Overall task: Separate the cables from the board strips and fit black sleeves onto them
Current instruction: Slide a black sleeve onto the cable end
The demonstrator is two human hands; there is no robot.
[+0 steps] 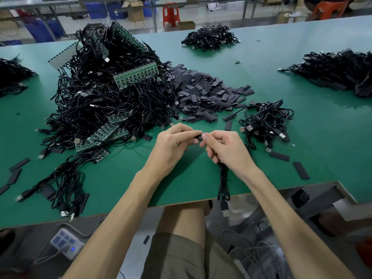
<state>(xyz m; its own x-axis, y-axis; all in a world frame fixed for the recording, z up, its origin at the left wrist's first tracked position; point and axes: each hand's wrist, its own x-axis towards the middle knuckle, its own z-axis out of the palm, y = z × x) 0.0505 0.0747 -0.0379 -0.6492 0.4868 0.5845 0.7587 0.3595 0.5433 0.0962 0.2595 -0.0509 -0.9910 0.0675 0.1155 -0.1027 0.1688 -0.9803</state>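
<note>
My left hand (pixel 173 143) and my right hand (pixel 223 148) meet above the green table (pixel 124 178), near its front edge. Between their fingertips sits a black sleeve (pixel 198 136), pinched by my left hand's fingers. My right hand grips a black USB cable (pixel 223 182) whose coiled length hangs down over the table edge, plug end lowest. A big heap of black cables on green board strips (pixel 106 93) lies to the left. A pile of loose black sleeves (pixel 203 93) lies behind my hands.
A small bunch of cables (pixel 265 121) lies right of my hands. More cable piles sit at the far centre (pixel 210 37), far right (pixel 338 71) and far left (pixel 12 73). Stray sleeves (pixel 301 170) dot the table. A power strip (pixel 66 243) lies on the floor.
</note>
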